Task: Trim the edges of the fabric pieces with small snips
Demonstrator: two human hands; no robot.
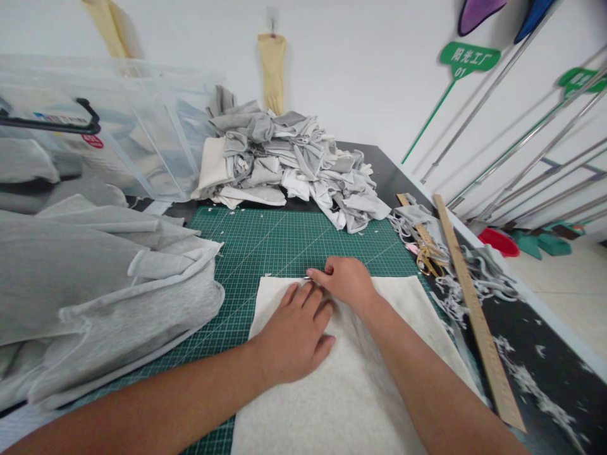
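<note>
A cream-coloured piece of cloth (332, 404) lies flat on a green cutting mat (284, 243). My left hand (296, 332) rests palm down on the cloth near its far edge, fingers spread. Just beyond it, my right hand (348, 281) is closed at that edge, thumb pointing left. A thin metal tool (307, 277) shows a small shiny tip by the right thumb; most of it is hidden, so its kind cannot be told.
Grey cloth (133, 291) is piled at the left, before a clear plastic box (156, 139). Fabric scraps (303, 158) heap up behind the mat. To the right lie a wooden ruler (474, 309), gold-handled scissors (429, 259) and thread waste (450, 300). Poles lean against the wall.
</note>
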